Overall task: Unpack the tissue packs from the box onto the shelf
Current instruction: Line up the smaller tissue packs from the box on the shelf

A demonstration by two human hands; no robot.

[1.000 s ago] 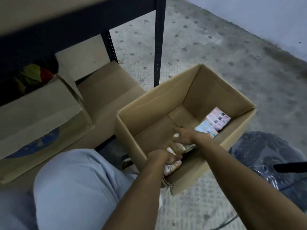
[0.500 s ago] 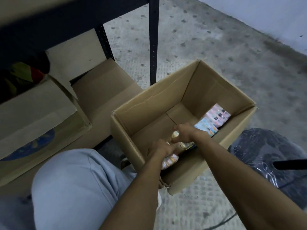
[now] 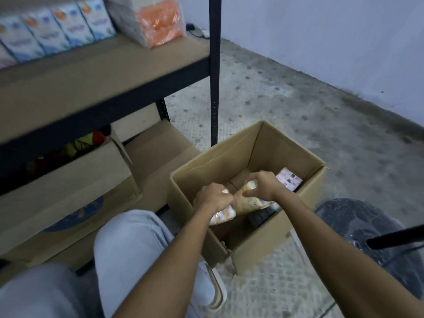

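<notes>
An open cardboard box [image 3: 206,167] stands on the floor in front of me. Both hands are inside it. My left hand [image 3: 214,197] grips a pale, orange-patterned tissue pack [image 3: 222,216] at the box's near side. My right hand [image 3: 261,183] grips a yellowish tissue pack [image 3: 249,203] just beside it, and the two packs touch. A pink tissue pack [image 3: 289,179] lies at the box's right wall. The shelf [image 3: 96,74] is up to the left, with several blue-white tissue boxes [image 3: 54,31] lined along its back.
A clear bag with orange contents [image 3: 156,21] sits on the shelf's right end. A black shelf post [image 3: 214,70] rises just behind the box. Other cardboard boxes [image 3: 68,189] sit under the shelf. My knee [image 3: 130,244] is at the left; a dark plastic-wrapped object [image 3: 367,226] lies at the right.
My head has tilted up, so the shelf top and its tissue boxes have come into view. Both hands with their packs have risen a little inside the box.
</notes>
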